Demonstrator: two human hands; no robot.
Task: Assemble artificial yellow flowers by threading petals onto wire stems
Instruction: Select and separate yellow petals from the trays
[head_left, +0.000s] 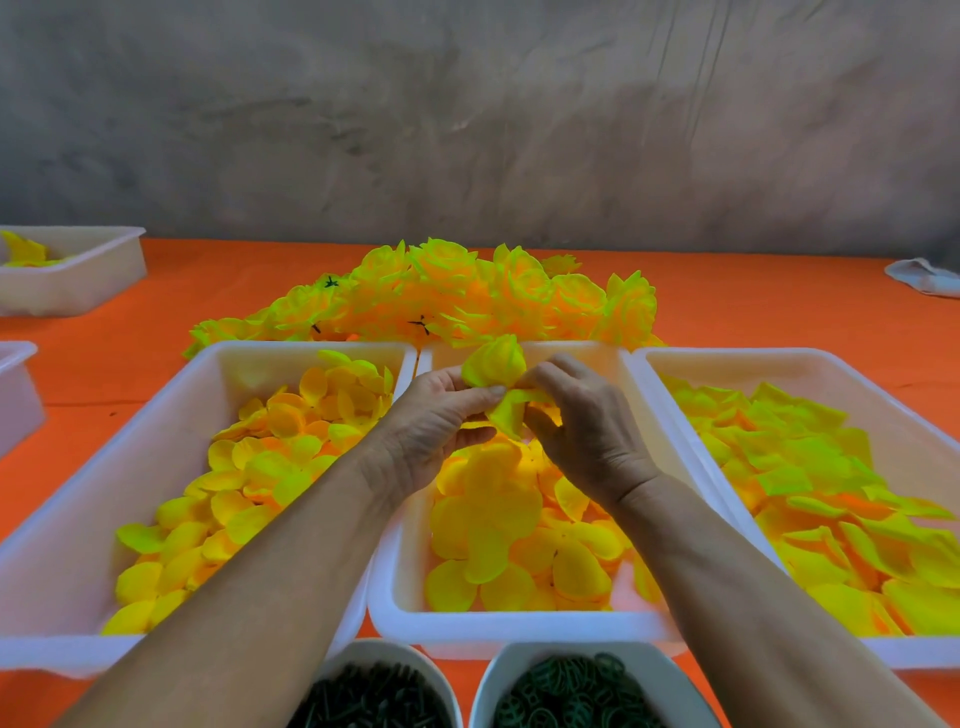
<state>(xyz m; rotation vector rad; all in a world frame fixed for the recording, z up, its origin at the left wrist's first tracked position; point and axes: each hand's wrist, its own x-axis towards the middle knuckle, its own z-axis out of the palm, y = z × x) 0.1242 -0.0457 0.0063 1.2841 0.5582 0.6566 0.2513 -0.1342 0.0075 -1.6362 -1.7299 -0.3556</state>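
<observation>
My left hand (439, 415) pinches a small yellow flower bud (493, 364) held above the middle white tray (498, 626). My right hand (582, 421) pinches a loose yellow petal (511, 410) just under the bud, fingers curled round it. The two hands meet over the tray; the wire stem is hidden between them. Loose yellow petals fill the left tray (67, 566), the middle tray and the right tray (779, 364). A pile of finished yellow flowers (467, 296) lies on the orange table behind the trays.
Two white bowls sit at the near edge: one holds dark green stem pieces (374, 696), the other green rings (571, 691). A white tray (78, 280) with a few petals stands at the far left; a white cloth (924, 278) lies far right. A grey wall backs the table.
</observation>
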